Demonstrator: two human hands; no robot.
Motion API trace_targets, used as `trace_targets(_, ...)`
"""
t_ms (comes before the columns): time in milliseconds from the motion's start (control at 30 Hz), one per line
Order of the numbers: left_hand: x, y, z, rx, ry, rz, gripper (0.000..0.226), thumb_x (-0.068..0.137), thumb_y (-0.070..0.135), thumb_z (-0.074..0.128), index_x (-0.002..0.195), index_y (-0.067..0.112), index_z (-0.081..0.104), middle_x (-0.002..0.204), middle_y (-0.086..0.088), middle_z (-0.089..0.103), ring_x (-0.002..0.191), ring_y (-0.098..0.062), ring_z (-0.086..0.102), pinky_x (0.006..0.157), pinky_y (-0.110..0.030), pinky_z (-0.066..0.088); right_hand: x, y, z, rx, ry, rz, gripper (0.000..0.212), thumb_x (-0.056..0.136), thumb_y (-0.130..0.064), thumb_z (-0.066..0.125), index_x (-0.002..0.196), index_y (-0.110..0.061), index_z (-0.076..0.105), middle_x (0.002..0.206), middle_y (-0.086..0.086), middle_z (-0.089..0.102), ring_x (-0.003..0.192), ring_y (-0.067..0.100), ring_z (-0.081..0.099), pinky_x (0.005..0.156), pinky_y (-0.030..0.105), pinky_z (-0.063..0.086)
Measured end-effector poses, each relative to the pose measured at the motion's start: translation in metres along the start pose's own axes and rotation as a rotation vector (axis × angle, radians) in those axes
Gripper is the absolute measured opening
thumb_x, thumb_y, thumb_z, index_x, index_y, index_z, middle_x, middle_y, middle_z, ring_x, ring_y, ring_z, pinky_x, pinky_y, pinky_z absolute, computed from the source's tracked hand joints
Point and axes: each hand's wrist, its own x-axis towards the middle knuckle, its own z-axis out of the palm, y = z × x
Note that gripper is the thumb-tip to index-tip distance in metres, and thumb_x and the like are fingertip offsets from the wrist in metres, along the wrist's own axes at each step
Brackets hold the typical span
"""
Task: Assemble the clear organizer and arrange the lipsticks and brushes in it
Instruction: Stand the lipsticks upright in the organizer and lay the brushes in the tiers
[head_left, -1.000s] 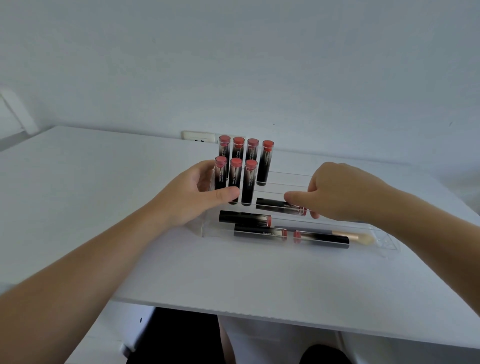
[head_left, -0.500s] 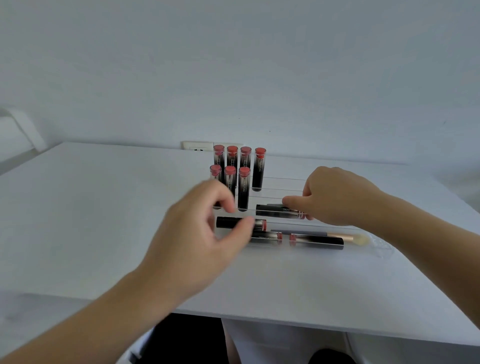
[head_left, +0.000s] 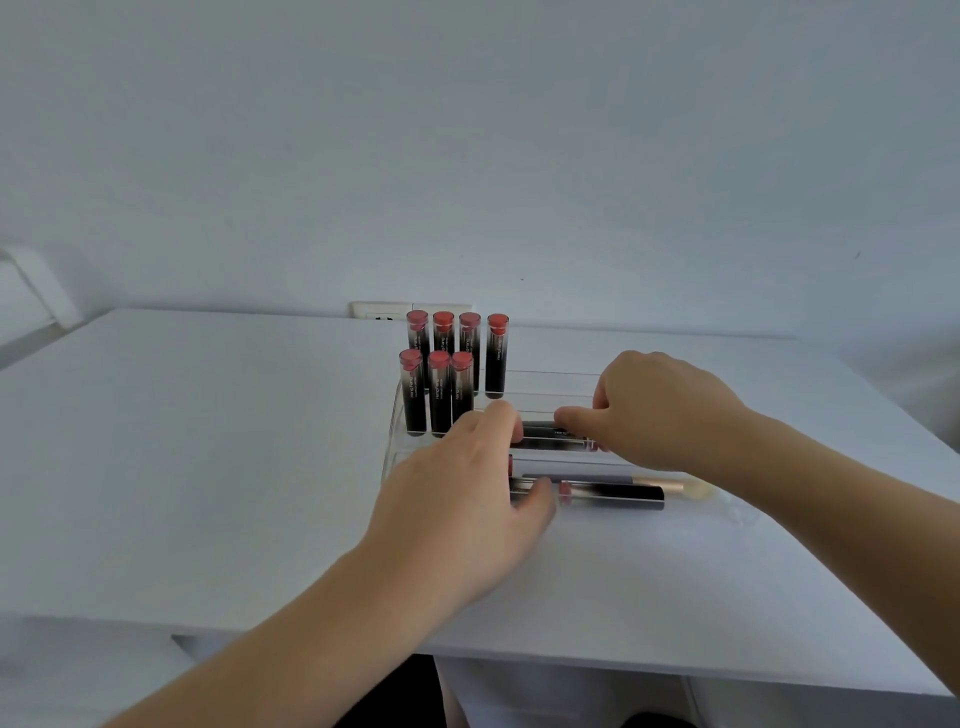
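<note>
The clear tiered organizer (head_left: 545, 378) stands on the white table (head_left: 208, 441). Several red-capped black lipsticks (head_left: 496, 358) stand upright in its two back rows at the left. One black lipstick (head_left: 543, 435) lies in a middle tier, and my right hand (head_left: 670, 410) pinches its right part between thumb and forefinger. My left hand (head_left: 462, 499) lies over the tier below. Its forefinger touches the left end of that lipstick and its thumb reaches over the front tier. What it grips underneath is hidden. Another lipstick (head_left: 613, 493) and a gold-ferruled brush (head_left: 670, 483) lie in the front tier.
A wall socket (head_left: 379, 312) sits just behind the organizer at the table's back edge. The wall rises straight behind. A white slanted object (head_left: 31, 296) shows at the far left. The table's near edge runs just below my forearms.
My left hand left the organizer's left side, lifted, then came down over the lower tiers with its forefinger at the held lipstick. My right hand stayed on that lipstick.
</note>
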Motion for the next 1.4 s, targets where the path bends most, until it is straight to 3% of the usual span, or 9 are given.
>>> trace_targets(133,0.003,-0.003,0.0,-0.045,-0.005,-0.007,0.028,0.083,0.059,0.052,0.099,0.044,0.035,0.085,0.021,0.053,0.067,0.005,0.05,0.052,-0.017,0.028,-0.003,0.001,-0.004,0.063,0.007,0.046,0.054,0.084,-0.06,0.058,0.058,-0.014,0.068,0.05,-0.001,0.055,0.056,0.022,0.059,0.053,0.028,0.041)
trace_targets(267,0.004,-0.007,0.0,-0.074,-0.006,0.006,0.028,0.086,0.055,0.057,0.105,0.043,0.041,0.091,0.019,0.059,0.071,0.005,0.053,0.056,-0.016,0.036,-0.011,0.001,-0.012,0.139,0.072,0.054,0.049,0.082,-0.054,0.059,0.066,-0.009,0.07,0.058,0.008,0.068,0.062,0.027,0.066,0.054,0.028,0.047)
trace_targets(467,0.004,-0.008,0.001,-0.107,-0.005,0.004,0.026,0.086,0.052,0.063,0.102,0.044,0.043,0.088,0.018,0.062,0.068,0.001,0.059,0.056,-0.019,0.044,-0.021,-0.005,-0.019,0.292,0.231,0.031,0.029,0.084,-0.048,0.064,0.066,-0.025,0.068,0.061,-0.006,0.069,0.059,0.015,0.067,0.064,0.036,0.059)
trace_targets(600,0.006,-0.009,0.001,-0.085,0.001,0.028,0.027,0.087,0.051,0.063,0.1,0.045,0.041,0.082,0.018,0.058,0.061,0.002,0.055,0.05,-0.018,0.036,-0.02,-0.009,-0.014,0.523,0.261,0.037,0.02,0.079,-0.046,0.072,0.071,-0.029,0.068,0.063,-0.009,0.069,0.055,0.01,0.064,0.059,0.037,0.061)
trace_targets(800,0.013,-0.01,-0.006,-0.061,-0.004,0.086,0.028,0.089,0.051,0.061,0.111,0.039,0.047,0.103,0.015,0.067,0.081,-0.005,0.063,0.069,-0.032,0.055,-0.011,-0.019,-0.004,0.79,0.229,0.006,0.014,0.075,-0.036,0.077,0.075,-0.025,0.069,0.069,-0.01,0.074,0.062,0.009,0.069,0.037,0.013,0.039)
trace_targets(967,0.016,-0.019,-0.022,-0.089,0.191,0.21,0.016,0.087,0.039,0.065,0.1,0.032,0.06,0.077,0.021,0.057,0.061,0.005,0.052,0.05,-0.02,0.029,-0.008,-0.027,0.005,0.875,0.272,-0.089,0.011,0.077,-0.029,0.076,0.081,-0.032,0.066,0.073,-0.015,0.074,0.062,0.007,0.068,0.044,0.013,0.044)
trace_targets(1133,0.038,-0.047,-0.051,-0.063,0.325,0.278,0.02,0.085,0.024,0.072,0.105,0.025,0.072,0.1,0.017,0.066,0.081,-0.005,0.064,0.07,-0.033,0.054,-0.01,-0.029,0.013,0.71,0.357,-0.256,0.011,0.08,-0.029,0.076,0.082,-0.036,0.068,0.08,-0.024,0.07,0.071,-0.002,0.069,0.063,0.013,0.052)
trace_targets(1267,0.049,-0.065,-0.056,0.036,0.24,0.302,0.031,0.087,0.028,0.075,0.118,0.027,0.072,0.116,0.014,0.068,0.093,-0.015,0.067,0.078,-0.04,0.056,-0.012,-0.027,0.019,0.685,0.338,-0.314,0.023,0.078,-0.022,0.078,0.092,-0.037,0.067,0.085,-0.02,0.071,0.08,-0.003,0.07,0.073,0.017,0.054)
trace_targets(1400,0.054,-0.07,-0.051,0.085,0.184,0.338,0.034,0.086,0.028,0.078,0.119,0.028,0.072,0.12,0.015,0.068,0.101,-0.017,0.068,0.078,-0.041,0.057,-0.015,-0.03,0.024,0.671,0.389,-0.357,0.032,0.08,-0.012,0.077,0.097,-0.036,0.066,0.085,-0.023,0.069,0.084,-0.003,0.066,0.073,0.007,0.047)
